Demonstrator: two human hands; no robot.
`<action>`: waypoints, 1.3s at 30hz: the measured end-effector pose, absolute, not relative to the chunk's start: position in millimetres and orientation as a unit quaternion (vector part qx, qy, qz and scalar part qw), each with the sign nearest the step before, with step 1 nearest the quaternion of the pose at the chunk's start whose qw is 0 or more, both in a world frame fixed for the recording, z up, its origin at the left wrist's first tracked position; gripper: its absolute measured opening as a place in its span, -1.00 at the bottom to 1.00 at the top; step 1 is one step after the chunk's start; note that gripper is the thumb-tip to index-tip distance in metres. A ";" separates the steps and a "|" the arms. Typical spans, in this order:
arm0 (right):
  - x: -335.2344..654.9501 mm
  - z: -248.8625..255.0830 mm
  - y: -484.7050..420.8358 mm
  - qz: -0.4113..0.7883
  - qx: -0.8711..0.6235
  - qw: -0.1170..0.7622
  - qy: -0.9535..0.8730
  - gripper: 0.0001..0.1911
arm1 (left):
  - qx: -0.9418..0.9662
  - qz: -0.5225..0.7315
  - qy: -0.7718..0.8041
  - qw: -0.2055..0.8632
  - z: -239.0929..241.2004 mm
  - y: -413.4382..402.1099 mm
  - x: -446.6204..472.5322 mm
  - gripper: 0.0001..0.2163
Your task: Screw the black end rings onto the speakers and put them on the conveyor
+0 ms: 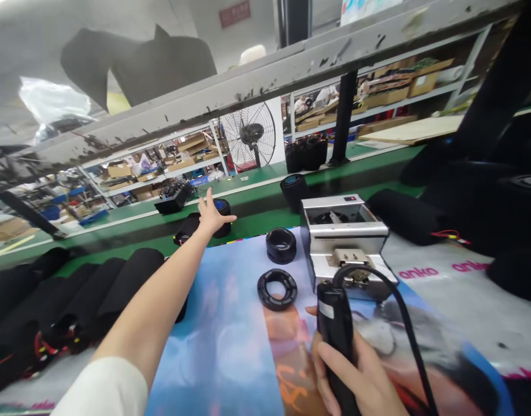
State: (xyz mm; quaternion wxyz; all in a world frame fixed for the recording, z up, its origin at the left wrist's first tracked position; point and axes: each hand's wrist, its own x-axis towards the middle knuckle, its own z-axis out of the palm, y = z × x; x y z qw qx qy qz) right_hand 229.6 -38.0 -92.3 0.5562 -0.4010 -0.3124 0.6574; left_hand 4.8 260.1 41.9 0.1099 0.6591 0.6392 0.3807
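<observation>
My left hand [211,217] is stretched far out over the green conveyor belt [256,199], fingers spread, right at a black cylinder with a blue top [224,216] and a black piece [188,226] beside it. I cannot tell whether it touches them. My right hand [356,378] grips a black corded tool [334,326] upright near the front edge. Its cable [401,323] loops up and down to the right. Ahead of the tool lie two black rings [277,289] [281,245] on a printed sheet [230,329].
A silver metal fixture [345,240] stands right of the rings. Black fabric-covered cylinders [96,294] lie stacked at the left, more black parts [499,219] at the right. Another blue-topped cylinder [293,190] rides the belt. A fan [248,136] and shelves [161,167] stand behind.
</observation>
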 end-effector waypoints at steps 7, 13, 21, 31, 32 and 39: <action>234.3 -86.9 -41.4 0.637 -0.422 0.557 -0.326 -0.19 | 0.614 0.494 0.609 0.089 48.4 231.7 -4.3 0.06; 236.7 -71.6 -37.5 0.635 -0.468 0.531 -0.308 -0.20 | 0.673 0.569 0.457 0.117 29.3 102.8 -28.0 0.04; 244.1 -26.0 15.4 0.393 -0.654 0.374 -0.527 -0.39 | 0.654 0.543 0.475 0.227 -51.4 0.9 -12.2 0.02; 228.3 -31.1 52.7 0.335 -0.618 0.273 -0.657 -0.45 | 0.634 0.507 0.459 0.362 -30.6 6.4 -12.8 -0.14; 227.0 -31.5 53.1 0.332 -0.620 0.268 -0.659 -0.47 | 0.630 0.510 0.460 0.363 -30.9 6.5 -13.2 -0.14; 225.3 -32.8 55.0 0.303 -0.653 0.251 -0.647 -0.51 | 0.649 0.511 0.427 0.369 -29.2 7.2 -18.9 -0.14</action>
